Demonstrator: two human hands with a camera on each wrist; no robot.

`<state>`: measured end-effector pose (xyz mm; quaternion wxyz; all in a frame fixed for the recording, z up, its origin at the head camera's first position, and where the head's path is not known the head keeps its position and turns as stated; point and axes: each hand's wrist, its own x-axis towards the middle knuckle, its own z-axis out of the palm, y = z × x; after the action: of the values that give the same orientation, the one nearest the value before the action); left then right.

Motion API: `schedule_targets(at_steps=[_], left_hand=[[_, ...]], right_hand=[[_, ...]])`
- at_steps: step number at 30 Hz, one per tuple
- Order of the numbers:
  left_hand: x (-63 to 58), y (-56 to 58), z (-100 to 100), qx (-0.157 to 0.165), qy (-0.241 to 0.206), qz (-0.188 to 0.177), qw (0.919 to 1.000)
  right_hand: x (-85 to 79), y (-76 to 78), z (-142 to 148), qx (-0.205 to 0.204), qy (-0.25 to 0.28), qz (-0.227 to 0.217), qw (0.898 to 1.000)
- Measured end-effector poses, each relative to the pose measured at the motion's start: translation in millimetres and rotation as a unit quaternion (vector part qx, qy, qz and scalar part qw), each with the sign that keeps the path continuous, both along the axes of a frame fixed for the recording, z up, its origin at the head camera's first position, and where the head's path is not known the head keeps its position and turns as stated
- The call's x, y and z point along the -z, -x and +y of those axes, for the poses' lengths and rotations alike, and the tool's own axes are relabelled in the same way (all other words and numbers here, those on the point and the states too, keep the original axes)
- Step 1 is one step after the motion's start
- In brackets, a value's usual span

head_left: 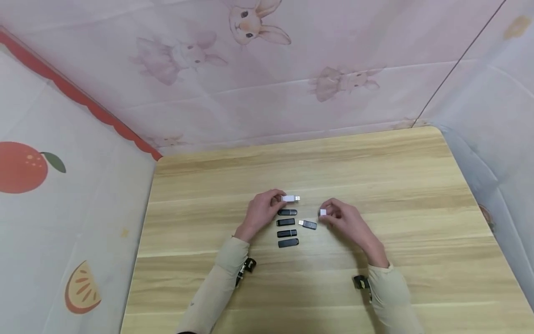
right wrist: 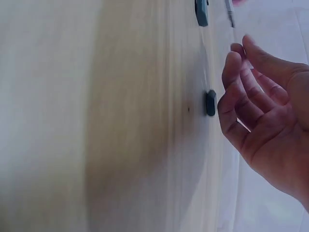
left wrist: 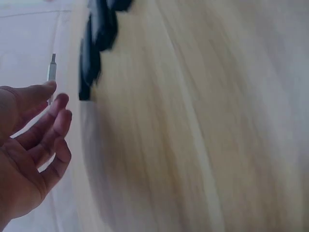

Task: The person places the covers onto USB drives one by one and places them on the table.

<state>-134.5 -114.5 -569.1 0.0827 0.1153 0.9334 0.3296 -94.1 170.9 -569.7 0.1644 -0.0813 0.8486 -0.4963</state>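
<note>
My left hand (head_left: 260,211) pinches a white USB flash drive (head_left: 289,198) between thumb and fingers, its metal plug bare and pointing right. In the left wrist view the same flash drive (left wrist: 51,75) is seen edge-on, raised off the table. To the right, my right hand (head_left: 345,220) holds a small white cap (head_left: 323,212) at its fingertips, apart from the drive. Between the hands lies a dark flash drive (head_left: 309,225) with its plug uncovered. A small dark piece (right wrist: 211,103) shows on the table near the right hand in the right wrist view.
Several black flash drives lie in a column below the left hand, among them one at the top (head_left: 287,212) and one at the bottom (head_left: 288,242). They are on a wood-grain table (head_left: 200,185), with patterned cloth (head_left: 267,111) behind it.
</note>
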Motion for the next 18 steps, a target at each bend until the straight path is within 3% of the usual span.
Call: schedule_targets(at_steps=[10, 18], left_hand=[[-10.3, -15.6, 8.5, -0.012, -0.134, -0.046, 0.9898], [-6.2, -24.4, 9.8, -0.002, -0.161, -0.062, 0.9850]], right_hand=[[1.7, 10.4, -22.4, 0.011, 0.073, -0.024, 0.997], [0.4, 10.5, -33.4, 0.003, 0.057, -0.009, 0.998]])
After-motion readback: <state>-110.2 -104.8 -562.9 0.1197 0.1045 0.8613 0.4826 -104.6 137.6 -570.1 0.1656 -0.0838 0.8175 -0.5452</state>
